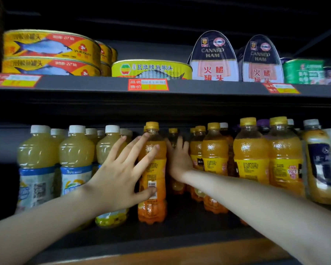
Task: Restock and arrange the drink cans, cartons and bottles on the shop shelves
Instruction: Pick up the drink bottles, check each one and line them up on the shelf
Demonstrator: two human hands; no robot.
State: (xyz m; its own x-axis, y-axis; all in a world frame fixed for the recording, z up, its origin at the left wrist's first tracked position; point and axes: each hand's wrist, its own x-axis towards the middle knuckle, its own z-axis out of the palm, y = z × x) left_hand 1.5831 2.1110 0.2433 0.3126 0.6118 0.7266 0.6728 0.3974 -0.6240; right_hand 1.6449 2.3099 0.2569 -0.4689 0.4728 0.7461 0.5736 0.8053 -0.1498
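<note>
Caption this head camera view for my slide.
Left hand on an orange bottle, right hand beside it, on the drinks shelf.

On the upper shelf [199, 88], two stacked yellow oval fish tins [50, 52] stand at the left end. A single yellow-green oval fish tin [151, 69] sits mid-shelf, two upright dark canned-ham tins [213, 58] just right of it, and a green round tin [302, 71] farther right.

On the lower shelf [180, 243], white-capped pale juice bottles [75, 159] fill the left part in rows running back. Yellow-capped orange drink bottles [250, 153] fill the right part. One orange bottle [155, 207] stands alone between them near the front edge, the left hand [118, 175] against its left side and the right hand [180, 159] in the gap to its right.
</note>
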